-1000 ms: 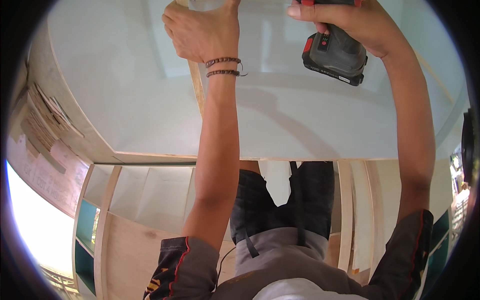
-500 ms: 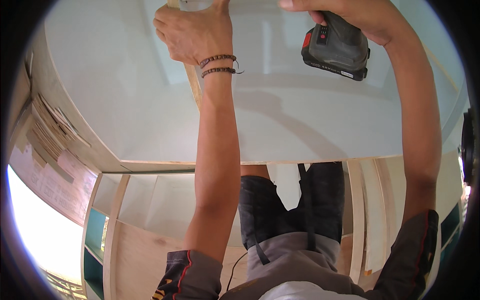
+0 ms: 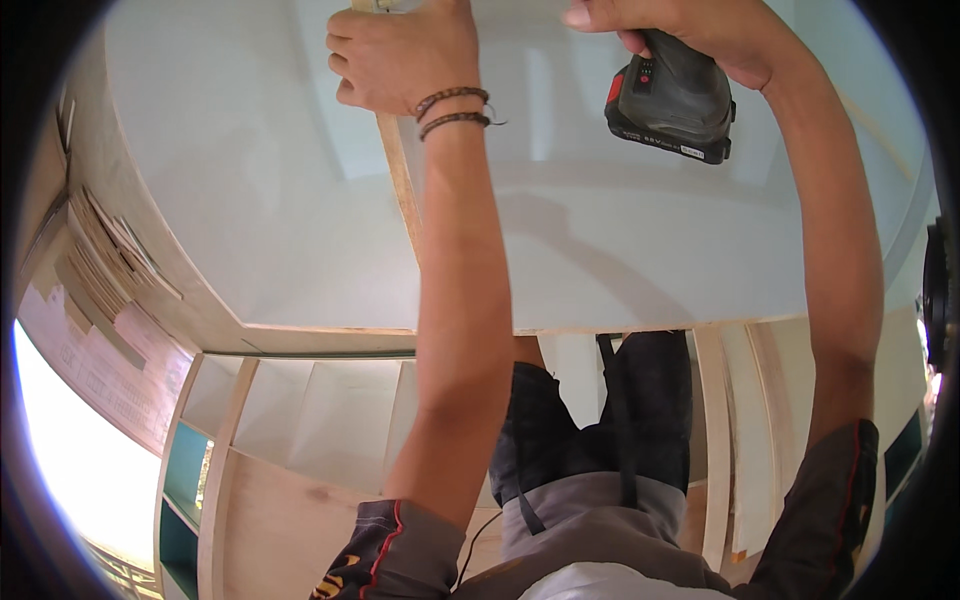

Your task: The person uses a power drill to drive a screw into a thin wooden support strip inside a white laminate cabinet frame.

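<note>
Two hands working over one white panel [image 3: 300, 200] lying flat on the surface.
Gripping upright wooden strip [image 3: 400, 180] with left hand [image 3: 400, 55], clenching black cordless drill [image 3: 670, 95] in right hand [image 3: 690, 30].

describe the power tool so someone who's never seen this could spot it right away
Start at the big pale panel filling the upper picture. Near its top right, the right hand grips a cordless drill over the panel. It is the only dark grey, blocky thing there, with a red patch on its battery base, unlike the thin wooden strip under the left hand.
</note>
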`<move>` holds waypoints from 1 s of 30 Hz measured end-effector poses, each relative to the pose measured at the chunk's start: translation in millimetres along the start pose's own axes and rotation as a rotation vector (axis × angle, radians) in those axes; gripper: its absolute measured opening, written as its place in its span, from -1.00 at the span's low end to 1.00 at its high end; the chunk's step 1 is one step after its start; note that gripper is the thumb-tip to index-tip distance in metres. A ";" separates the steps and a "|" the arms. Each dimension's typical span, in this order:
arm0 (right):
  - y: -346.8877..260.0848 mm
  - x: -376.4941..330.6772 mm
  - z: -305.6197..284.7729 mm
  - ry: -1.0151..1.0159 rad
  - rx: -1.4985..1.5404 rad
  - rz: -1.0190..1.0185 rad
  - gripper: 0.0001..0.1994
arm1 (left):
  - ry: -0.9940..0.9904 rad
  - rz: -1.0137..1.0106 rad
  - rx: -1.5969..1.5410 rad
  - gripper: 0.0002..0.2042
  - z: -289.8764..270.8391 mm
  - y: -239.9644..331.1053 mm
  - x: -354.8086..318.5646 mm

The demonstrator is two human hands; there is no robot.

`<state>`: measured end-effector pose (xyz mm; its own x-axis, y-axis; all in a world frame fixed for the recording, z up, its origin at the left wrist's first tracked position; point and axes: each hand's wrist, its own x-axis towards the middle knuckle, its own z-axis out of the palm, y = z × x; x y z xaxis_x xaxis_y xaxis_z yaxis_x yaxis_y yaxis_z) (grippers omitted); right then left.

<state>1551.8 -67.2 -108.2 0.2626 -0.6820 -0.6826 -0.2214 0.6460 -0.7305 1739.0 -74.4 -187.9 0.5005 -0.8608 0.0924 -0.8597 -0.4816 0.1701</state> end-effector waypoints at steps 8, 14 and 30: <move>-5.7 -4.9 8.6 0.013 -0.077 0.057 -0.75 | -0.019 -0.089 0.017 -0.32 -2.4 -1.2 -4.2; 7.4 -7.4 9.0 0.084 -0.150 -0.045 -0.73 | -0.055 -0.087 -0.094 -0.17 14.8 -11.5 -4.1; 4.3 -14.2 10.3 0.098 -0.210 0.026 -0.62 | 0.032 -0.043 -0.061 -0.16 16.1 -17.6 -10.5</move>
<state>1556.8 -51.2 -101.4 0.1645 -0.7026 -0.6923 -0.4205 0.5849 -0.6936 1747.2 -59.5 -207.7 0.5411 -0.8331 0.1149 -0.8298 -0.5067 0.2336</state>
